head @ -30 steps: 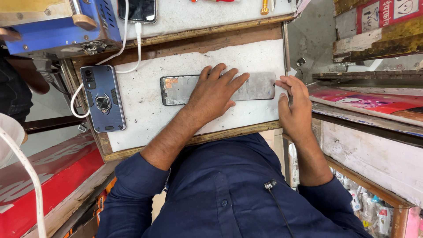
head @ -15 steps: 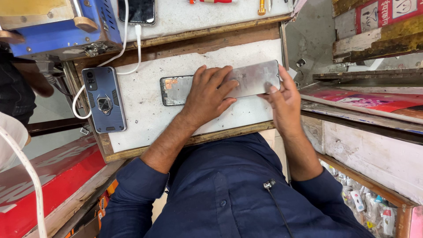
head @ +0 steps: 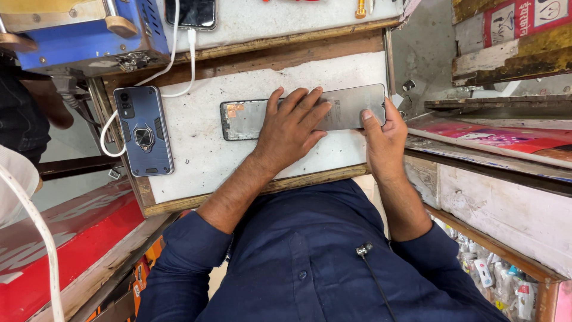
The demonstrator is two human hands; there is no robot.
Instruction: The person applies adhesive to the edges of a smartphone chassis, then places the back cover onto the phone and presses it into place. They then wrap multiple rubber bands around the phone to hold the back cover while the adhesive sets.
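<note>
Nearest, the left hand (head: 292, 128) lies flat with fingers spread, pressing down on the middle of a silvery phone (head: 348, 107) that rests lengthwise on the white worktop (head: 202, 149). Just beside it, the right hand (head: 384, 143) grips the phone's end, thumb on top and fingers curled round the edge. A thin glossy sheet seems to cover the phone's face, and the end beyond the left fingers shows an orange patch. By the look of it, the step in hand is smoothing or seating that sheet; the next move likely calls for steady, even pressure while the right hand keeps the end from sliding. Farther left of the hands lies a blue phone case (head: 143, 131) with a white cable (head: 179, 65), and beyond that a blue machine (head: 77, 36).
</note>
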